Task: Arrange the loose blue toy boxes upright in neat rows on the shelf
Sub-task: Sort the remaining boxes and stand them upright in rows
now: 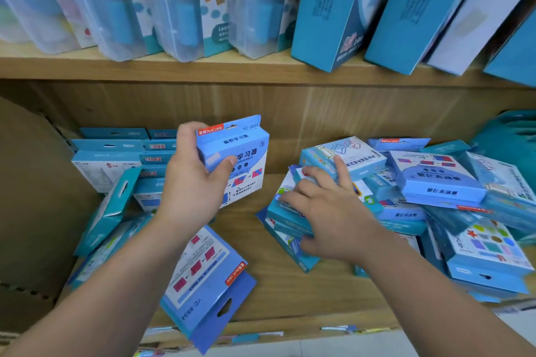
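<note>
A person's left hand (194, 182) grips a blue toy box (240, 153) upright above the wooden shelf (275, 284), while the right hand (330, 211) rests, fingers spread, on a jumbled pile of boxes (441, 182); another box (203, 275) lies flat at the shelf's front edge

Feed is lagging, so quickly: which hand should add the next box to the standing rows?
Left: the left hand grips a box upright beside the rows; the right hand rests on the loose pile.
</note>
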